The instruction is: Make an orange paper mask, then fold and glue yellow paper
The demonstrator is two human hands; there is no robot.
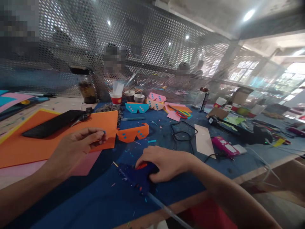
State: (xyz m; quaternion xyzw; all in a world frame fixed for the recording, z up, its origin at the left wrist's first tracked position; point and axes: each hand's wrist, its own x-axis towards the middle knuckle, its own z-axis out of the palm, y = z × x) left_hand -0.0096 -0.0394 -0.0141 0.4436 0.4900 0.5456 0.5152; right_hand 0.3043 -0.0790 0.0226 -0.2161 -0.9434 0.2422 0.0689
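My left hand [87, 140] is raised over the orange paper, thumb and fingertips pinching a tiny blue paper piece [104, 132]. With my right hand [162, 162] I grip a dark blue glue gun [134, 176] that lies low at the table's surface, nozzle pointing left. A clear glue stick [164, 206] sticks out of its rear. Between and beyond my hands stands an orange paper mask [133, 133] with small blue squares on it. Part of the glue gun's handle is hidden by my right hand.
Behind are a blue paper mask [137, 108], colored scissors [182, 113] and paper cups [116, 98]. A black phone [53, 124] rests on orange sheets [30, 151] at left. To the right lie a black cable [183, 135], a white card [204, 140] and a magenta device [225, 147].
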